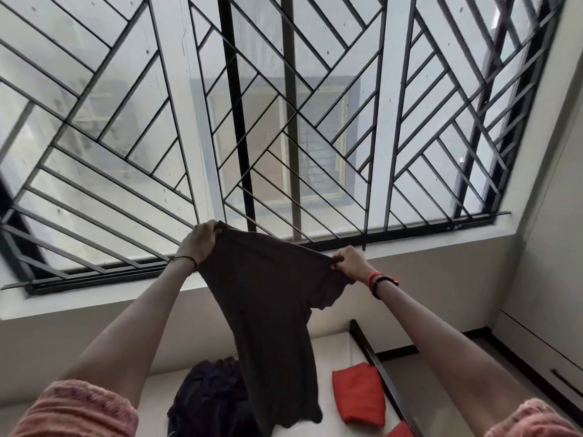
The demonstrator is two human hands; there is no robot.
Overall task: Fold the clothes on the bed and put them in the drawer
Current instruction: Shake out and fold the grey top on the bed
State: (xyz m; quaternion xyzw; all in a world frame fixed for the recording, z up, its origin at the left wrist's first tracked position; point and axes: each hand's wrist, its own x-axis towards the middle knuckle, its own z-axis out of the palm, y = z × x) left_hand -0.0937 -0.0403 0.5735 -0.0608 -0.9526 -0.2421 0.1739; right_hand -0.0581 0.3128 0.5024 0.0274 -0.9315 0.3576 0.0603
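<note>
Somewhere in the middle of this one, I'd say. The dark brown T-shirt (268, 310) is up in the air in front of the window grille (284, 121), stretched between both hands and hanging down over the bed (331, 348). The left hand (200, 242) has its fingers bunched round one top corner of the shirt, and the right hand (348, 261) is pinching the other corner, so both are gripping fabric. It isn't folded at all yet, just held out flat-ish, which looks like the shake-out before the first fold.

Done so far: a folded red garment (359, 392) sits on the mattress near the right edge of the bed, and a second red piece (400, 432) peeks in at the bottom of the view, near it.

Left to do: a crumpled dark pile of clothes (208, 395) lies on the bed behind the hanging shirt, unfolded. Nothing looks put away either. The white panel (542, 357) on the right with a dark handle (564, 383) might be the drawer, but the angle's too skewed to be sure, and it looks closed.
</note>
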